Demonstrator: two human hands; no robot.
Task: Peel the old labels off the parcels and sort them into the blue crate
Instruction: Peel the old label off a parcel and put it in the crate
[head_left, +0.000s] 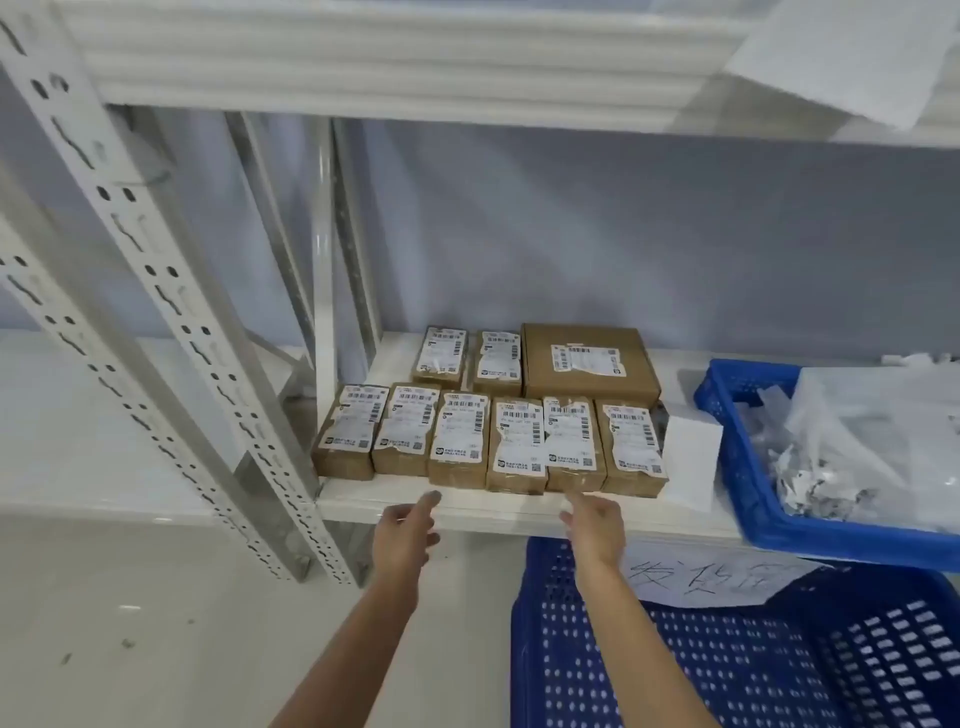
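Left grip (405, 525): released, fingers extended and loosely spread, holding nothing, reaching toward the front edge of the shelf (467, 506) at lower centre of the frame. Its fingertip lies just below the third small parcel of the front row; contact cannot be confirmed.

Right grip (595, 525): released, fingers extended, holding nothing. Its index fingertip is at the lower edge of the fifth front-row parcel (574, 447); whether it touches cannot be told.

Parcels, counted: nine in all, every one brown cardboard lying flat on the shelf with a white printed label still on top. The front row (488, 441) holds six small parcels side by side, touching or nearly so, across the centre of the frame. The back row holds two small parcels (470, 358) side by side and, to their right, one large flat parcel (589, 361).

Blue crates, counted: two. One crate (737, 452) sits on the shelf at the right of the frame, holding clear plastic bags (872, 415) and crumpled scraps of white paper (810, 478). One white sheet (691, 457) leans against its left wall, just beside the sixth front-row parcel. The second crate (675, 675) sits below the shelf at lower right, under the right forearm, with a handwritten paper sign (717, 577) on its far rim; no parcel shows in the visible part.

Shelving: white perforated uprights (156, 270) run through the left of the frame.
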